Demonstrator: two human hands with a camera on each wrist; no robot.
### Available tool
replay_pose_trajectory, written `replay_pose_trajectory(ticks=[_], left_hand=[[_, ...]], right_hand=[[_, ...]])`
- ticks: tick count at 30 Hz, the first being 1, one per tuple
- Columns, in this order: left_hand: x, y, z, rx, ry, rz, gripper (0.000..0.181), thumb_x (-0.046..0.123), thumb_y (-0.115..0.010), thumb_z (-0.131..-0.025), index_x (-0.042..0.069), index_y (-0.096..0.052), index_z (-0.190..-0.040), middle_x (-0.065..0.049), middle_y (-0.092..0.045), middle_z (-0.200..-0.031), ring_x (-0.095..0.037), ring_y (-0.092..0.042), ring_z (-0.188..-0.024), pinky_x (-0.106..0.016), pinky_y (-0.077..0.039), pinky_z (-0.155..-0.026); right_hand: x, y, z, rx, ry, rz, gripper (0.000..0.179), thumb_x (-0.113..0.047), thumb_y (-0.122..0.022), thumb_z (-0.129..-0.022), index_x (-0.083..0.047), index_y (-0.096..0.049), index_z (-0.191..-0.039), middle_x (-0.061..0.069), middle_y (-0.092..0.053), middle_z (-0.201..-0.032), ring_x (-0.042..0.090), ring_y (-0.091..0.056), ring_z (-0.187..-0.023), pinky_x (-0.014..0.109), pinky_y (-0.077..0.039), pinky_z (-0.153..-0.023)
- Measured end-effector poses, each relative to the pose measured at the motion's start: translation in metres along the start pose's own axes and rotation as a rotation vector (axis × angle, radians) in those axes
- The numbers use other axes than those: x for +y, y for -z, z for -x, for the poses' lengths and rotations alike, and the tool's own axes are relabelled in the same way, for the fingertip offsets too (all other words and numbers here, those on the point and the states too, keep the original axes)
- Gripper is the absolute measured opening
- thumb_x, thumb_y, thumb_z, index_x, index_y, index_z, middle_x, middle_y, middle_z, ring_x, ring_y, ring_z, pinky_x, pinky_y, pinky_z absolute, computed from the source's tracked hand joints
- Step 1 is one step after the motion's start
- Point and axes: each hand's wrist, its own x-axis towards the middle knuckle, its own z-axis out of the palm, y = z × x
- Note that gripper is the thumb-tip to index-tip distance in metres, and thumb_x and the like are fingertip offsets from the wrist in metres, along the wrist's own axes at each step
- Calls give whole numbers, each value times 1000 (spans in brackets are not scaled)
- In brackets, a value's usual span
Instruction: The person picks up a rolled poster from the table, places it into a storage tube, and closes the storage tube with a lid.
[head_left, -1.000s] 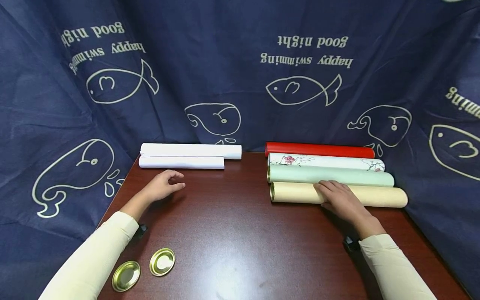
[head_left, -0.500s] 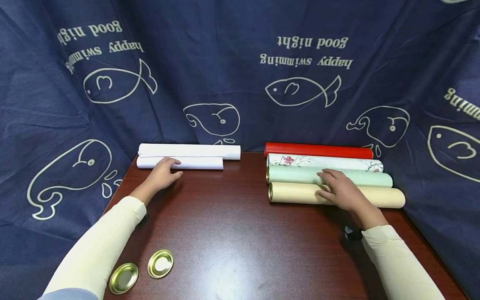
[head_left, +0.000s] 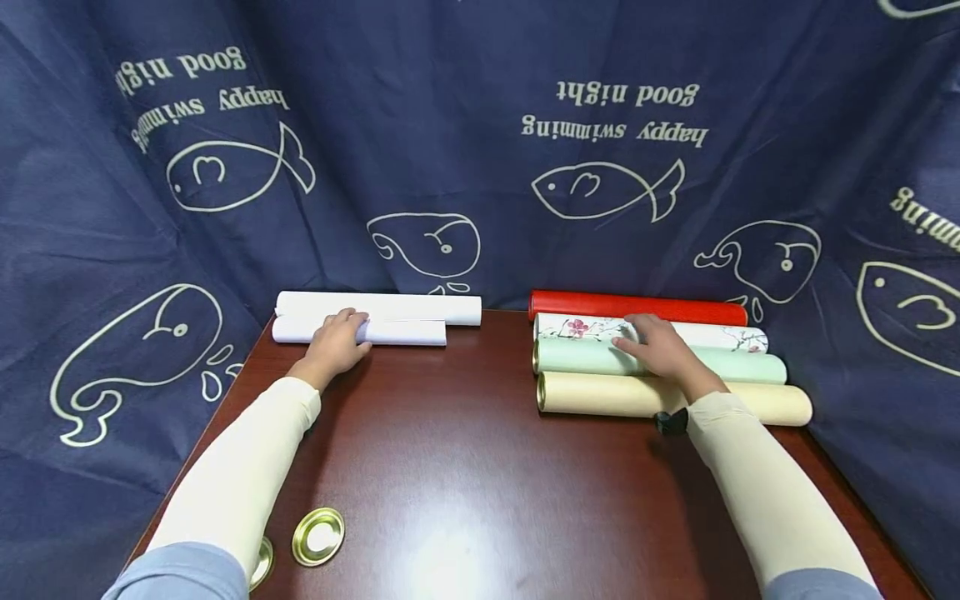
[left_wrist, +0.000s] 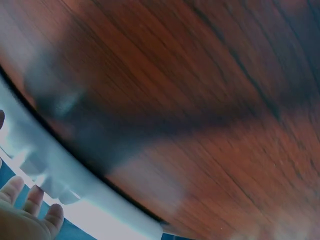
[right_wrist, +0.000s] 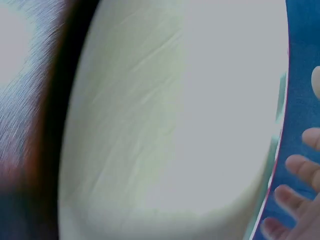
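Two white paper rolls lie side by side at the back left, the front roll (head_left: 408, 333) shorter than the back roll (head_left: 442, 310). Over the front roll is my left hand (head_left: 335, 346), fingers loosely extended; whether it touches the paper is unclear. At the right, my right hand (head_left: 662, 346) reaches across a pale green tube (head_left: 738, 365) to a white tube with plum blossoms (head_left: 705, 335). Its fingers (right_wrist: 302, 167) are spread and grip nothing visible. A cream tube (head_left: 592, 395) lies under the right wrist, filling much of the right wrist view.
A red tube (head_left: 637, 306) lies behind the others, against the dark blue curtain (head_left: 480, 150). Two gold metal lids, one lid (head_left: 318, 537) whole and another lid (head_left: 262, 563) partly behind the left sleeve, lie at the front left of the brown table (head_left: 480, 450).
My left hand has moved forward from bare table onto the front paper roll. My right hand has lifted off the cream tube and moved forward over the green and blossom tubes.
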Motion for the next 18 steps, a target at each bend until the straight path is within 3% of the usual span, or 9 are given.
replay_pose_trajectory(ticks=[4,8,18], left_hand=[[-2,1,3,-4,-2,-69,55,22,-69,-93,4,-50,-141,-24,-47,-140,-47,-39,-125,-65,-39,-93],[-6,1,8,8,-36,-127,49,24,-72,-91,5,-57,-134,-22,-54,-129,-45,-42,-119,-63,-40,-92],[-14,1,22,6,-138,-127,50,20,-73,-91,1,-56,-133,-24,-58,-127,-44,-52,-118,-58,-40,-100]], right_hand=[[3,-8,-11,-14,-33,-5,61,-35,-58,-100,13,-46,-136,36,-45,-138,51,-38,-130,61,-25,-109],[3,-16,-19,-2,-25,0,58,-33,-59,-99,12,-49,-133,35,-48,-136,51,-41,-128,60,-20,-110],[-21,-25,-36,-34,12,19,56,-33,-62,-97,9,-52,-133,31,-54,-133,46,-47,-125,58,-24,-108]])
